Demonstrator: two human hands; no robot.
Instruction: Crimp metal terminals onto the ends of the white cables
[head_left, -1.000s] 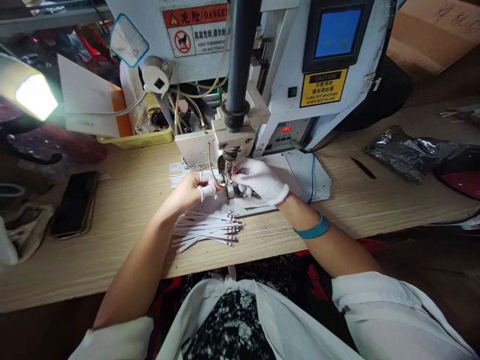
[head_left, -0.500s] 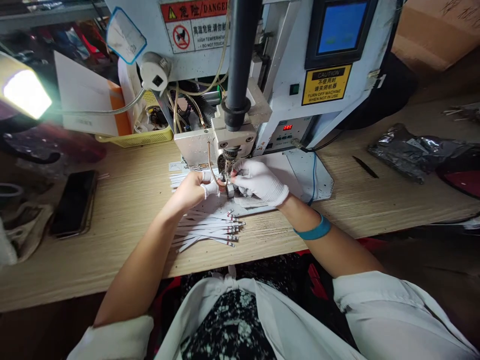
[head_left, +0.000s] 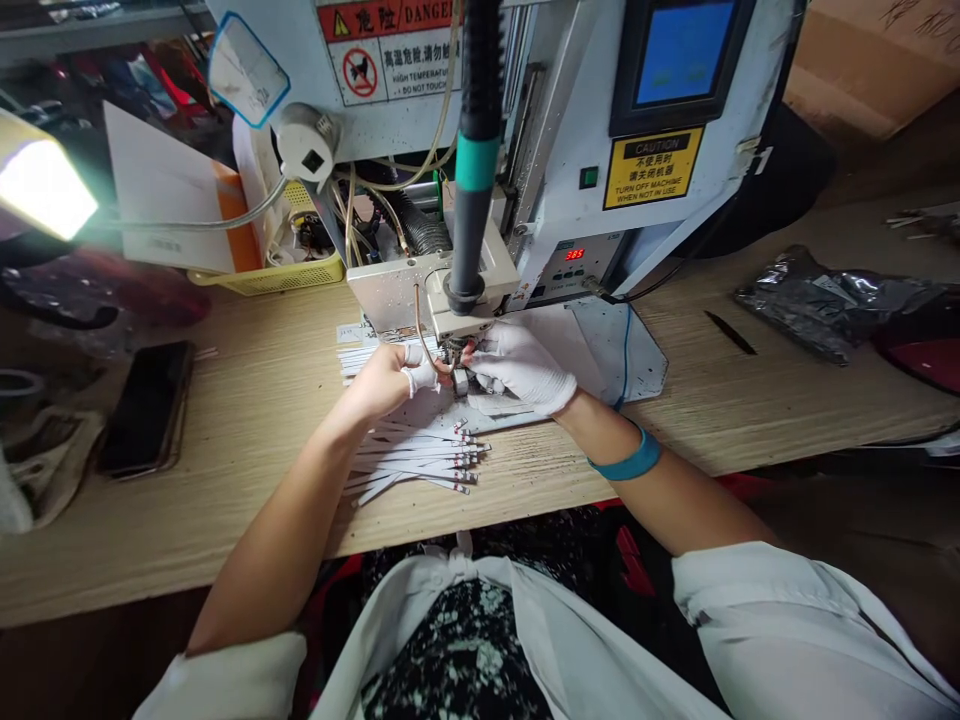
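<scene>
My left hand (head_left: 399, 378), in a white glove part with bare fingers showing, is pinched at the left of the soldering iron's tip. On the tip's right side my right hand (head_left: 529, 370), in a white glove, has its fingers closed close to the work point. What either hand's fingertips hold is hidden. The soldering iron (head_left: 474, 220), grey with a green band, points down between the hands. A thin copper-coloured tube (head_left: 418, 320) curves down beside it. Several white flat strips (head_left: 420, 460) with small dark ends lie fanned below my left hand; more white strips (head_left: 351, 360) lie behind it.
The white machine body (head_left: 555, 150) carries a blue screen (head_left: 682, 52) and a red-digit controller (head_left: 575, 255). A phone (head_left: 146, 405) lies at left, near a yellow basket (head_left: 277, 278) and a bright lamp (head_left: 45, 185). Dark tweezers (head_left: 729, 332) and a silvery bag (head_left: 832, 295) lie at right.
The soldering iron and its mount have come down towards the fingertips, bringing its green band into view. Both hands have stayed almost in place.
</scene>
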